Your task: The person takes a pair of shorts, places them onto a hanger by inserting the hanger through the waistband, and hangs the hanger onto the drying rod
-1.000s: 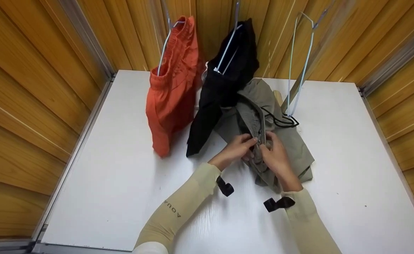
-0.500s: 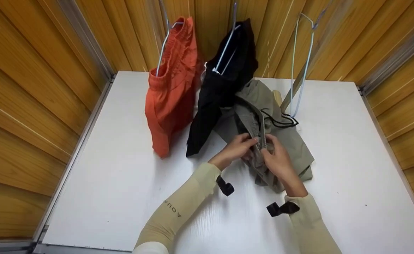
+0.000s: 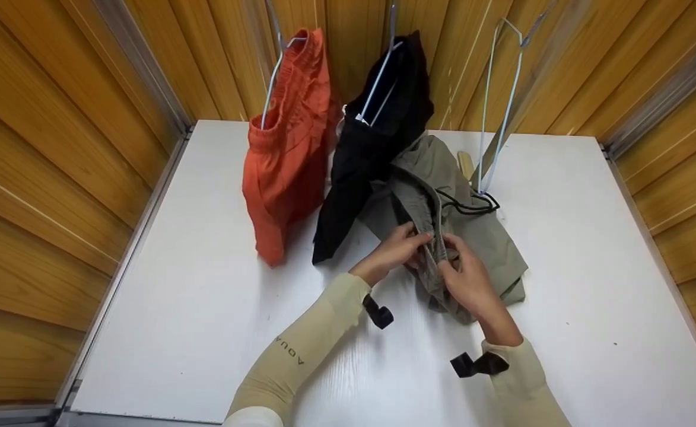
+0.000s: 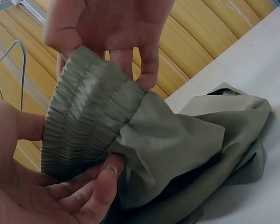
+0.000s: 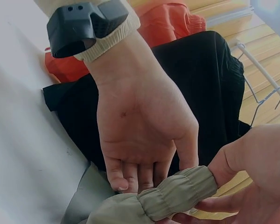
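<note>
Grey-green shorts [image 3: 490,243] with a gathered elastic waistband [image 4: 79,112] lie bunched on the white table. A black drawstring [image 3: 483,204] trails from them. My left hand [image 3: 392,249] pinches one side of the waistband, thumb on top and the other fingers partly hidden in the cloth. The right hand [image 3: 469,276] holds the opposite side between thumb and fingers. Between the hands, the waist opening shows as a narrow gap in the head view. In the right wrist view, the band stretches from the left hand [image 5: 135,112] to the right hand [image 5: 261,168].
Orange shorts [image 3: 288,148] and a black garment [image 3: 377,136] hang from wire hangers at the back; the black one overlaps the grey-green shorts. At the back right hangs a bare blue hanger [image 3: 512,101]. Wood-panelled walls [image 3: 45,178] enclose the white table [image 3: 175,267].
My right hand has slid slightly down along the waistband, towards my body. The left hand keeps its hold in nearly the same place. The bare hanger sways a little.
</note>
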Available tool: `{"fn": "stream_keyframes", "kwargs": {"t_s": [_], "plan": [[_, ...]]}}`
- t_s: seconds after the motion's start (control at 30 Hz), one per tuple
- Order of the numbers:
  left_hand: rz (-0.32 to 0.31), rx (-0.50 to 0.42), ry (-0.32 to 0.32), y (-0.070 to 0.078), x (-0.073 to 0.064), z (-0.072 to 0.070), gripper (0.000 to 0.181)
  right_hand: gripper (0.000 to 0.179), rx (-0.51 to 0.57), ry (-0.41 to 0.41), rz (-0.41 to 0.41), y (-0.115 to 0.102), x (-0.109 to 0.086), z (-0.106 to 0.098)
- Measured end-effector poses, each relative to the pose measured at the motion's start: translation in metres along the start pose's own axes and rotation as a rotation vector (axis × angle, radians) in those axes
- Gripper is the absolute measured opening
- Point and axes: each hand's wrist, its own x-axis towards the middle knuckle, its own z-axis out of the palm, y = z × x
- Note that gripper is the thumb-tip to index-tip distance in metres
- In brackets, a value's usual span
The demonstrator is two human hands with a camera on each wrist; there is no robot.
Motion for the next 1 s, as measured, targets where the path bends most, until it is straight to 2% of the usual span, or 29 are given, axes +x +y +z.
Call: {"fn": "stream_keyframes", "kwargs": {"t_s": [0.1,0.27,0.43,0.53,0.7,1.0], "plan": [[0.009,-0.052,-0.009,0.0,0.0,0.0,0.032,0.054,-0.009,0.011,-0.01,0.001,-0.001,-0.001],[0.071,-0.153,-0.044,-0.002,-0.001,0.002,0.033,0.053,-0.001,0.037,0.026,0.004,0.003,-0.001],[0.054,-0.171,-0.039,0.001,-0.005,0.008,0.063,0.052,0.037,0.069,0.059,0.007,0.007,0.001],[0.05,-0.199,-0.04,0.003,-0.007,0.013,0.073,0.051,0.059,0.1,0.073,0.009,0.009,0.004],[0.072,-0.242,-0.055,0.006,-0.009,0.019,0.069,0.052,0.102,0.126,0.07,0.01,0.01,0.004],[0.041,-0.275,-0.044,0.005,-0.01,0.019,0.076,0.052,0.126,0.098,0.039,0.01,0.006,0.002]]}}
